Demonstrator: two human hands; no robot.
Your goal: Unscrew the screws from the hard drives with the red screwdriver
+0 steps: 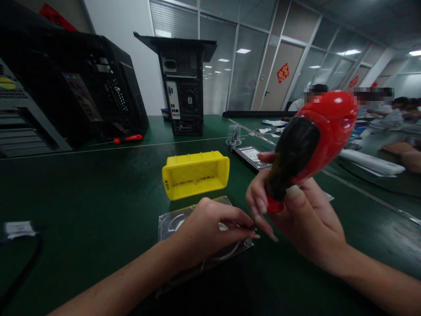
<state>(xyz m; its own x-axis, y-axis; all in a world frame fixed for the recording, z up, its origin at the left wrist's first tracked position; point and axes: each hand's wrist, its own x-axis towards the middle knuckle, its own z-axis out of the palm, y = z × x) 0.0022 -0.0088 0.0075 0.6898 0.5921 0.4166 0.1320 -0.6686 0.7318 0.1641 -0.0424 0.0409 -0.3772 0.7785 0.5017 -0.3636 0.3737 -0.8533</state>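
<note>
My right hand (296, 219) is closed round the red and black handle of a screwdriver (309, 140), held upright with its tip pointing down at the corner of an opened hard drive (171, 221) that lies flat on the green table. The screwdriver's shaft is hidden behind my fingers. My left hand (210, 228) rests on the drive, fingers curled and pinched at its right corner, close to the screwdriver tip. What those fingers pinch is too small to make out.
A yellow plastic bin (195, 173) lies on its side just behind the drive. Further back lie another hard drive (251, 156), a clear plastic piece (234, 135) and a red-handled screwdriver (128, 138). Computer towers (182, 83) stand at the back and left. Other people sit at the far right.
</note>
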